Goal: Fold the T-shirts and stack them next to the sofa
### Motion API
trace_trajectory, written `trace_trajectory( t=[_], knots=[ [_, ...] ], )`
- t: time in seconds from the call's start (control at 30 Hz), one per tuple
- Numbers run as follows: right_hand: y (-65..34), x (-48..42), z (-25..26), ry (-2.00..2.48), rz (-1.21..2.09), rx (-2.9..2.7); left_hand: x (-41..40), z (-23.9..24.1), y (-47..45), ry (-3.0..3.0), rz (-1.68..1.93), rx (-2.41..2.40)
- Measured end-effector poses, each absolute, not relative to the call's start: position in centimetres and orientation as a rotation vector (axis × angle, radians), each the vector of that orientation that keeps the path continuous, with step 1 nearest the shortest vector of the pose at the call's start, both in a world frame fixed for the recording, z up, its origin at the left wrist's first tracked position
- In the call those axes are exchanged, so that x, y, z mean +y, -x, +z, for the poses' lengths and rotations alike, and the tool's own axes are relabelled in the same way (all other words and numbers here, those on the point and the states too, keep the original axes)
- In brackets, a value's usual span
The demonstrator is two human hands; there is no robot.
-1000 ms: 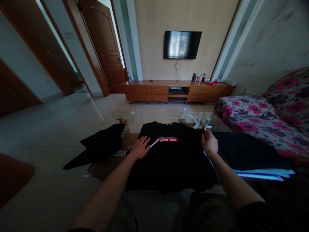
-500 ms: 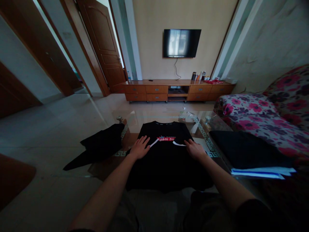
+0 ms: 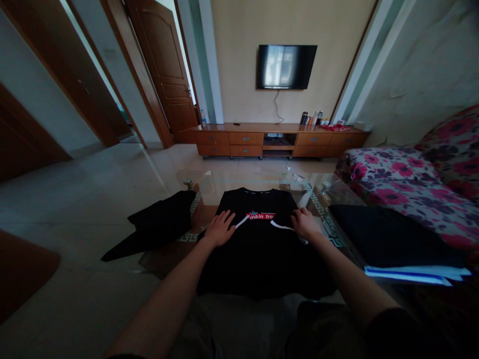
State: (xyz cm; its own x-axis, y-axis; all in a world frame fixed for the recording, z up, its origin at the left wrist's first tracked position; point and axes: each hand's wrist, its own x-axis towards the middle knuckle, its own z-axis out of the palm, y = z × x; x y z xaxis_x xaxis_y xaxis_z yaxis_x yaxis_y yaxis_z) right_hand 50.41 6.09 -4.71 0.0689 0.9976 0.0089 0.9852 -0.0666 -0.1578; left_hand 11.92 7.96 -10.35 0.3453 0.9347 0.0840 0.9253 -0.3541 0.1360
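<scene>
A black T-shirt (image 3: pixel 258 259) is spread over the glass coffee table (image 3: pixel 239 178), with a red printed band (image 3: pixel 262 216) and white curved stripes on its front. My left hand (image 3: pixel 219 229) lies flat on the shirt's left side, fingers extended just beside the left stripe. On the opposite side my right hand (image 3: pixel 306 224) rests on the shirt near the right sleeve, its fingers slightly bent and apart. The shirt's collar faces away from me, and my forearms cover parts of its lower sides.
A crumpled black garment (image 3: pixel 160 219) hangs over the table's left edge. Folded dark cloth (image 3: pixel 389 237) with white and blue layers lies at the right. Beyond stand a wooden TV cabinet (image 3: pixel 247 137) and a wall television (image 3: pixel 286 67). A flowered sofa (image 3: pixel 404 169) flanks the right.
My right hand has slid slightly away from me and outward, uncovering more of the right white stripe. The left hand stays nearly in place on the shirt. The view has shifted slightly.
</scene>
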Motion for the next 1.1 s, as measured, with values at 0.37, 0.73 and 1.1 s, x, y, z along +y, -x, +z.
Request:
trace_trajectory(
  t=[0.37,0.73,1.1],
  knots=[
    [-46.4,13.3,-9.0,2.253,0.308,-2.093,11.1,-9.7,-13.9,-2.523,0.448,1.824],
    [-48.0,16.3,-11.9,2.375,0.171,-1.898,13.7,-12.5,-13.1,-2.483,0.348,1.746],
    [-48.5,18.0,-12.1,2.435,0.162,-1.730,13.6,-12.4,-12.8,-2.475,0.372,1.754]
  ],
)
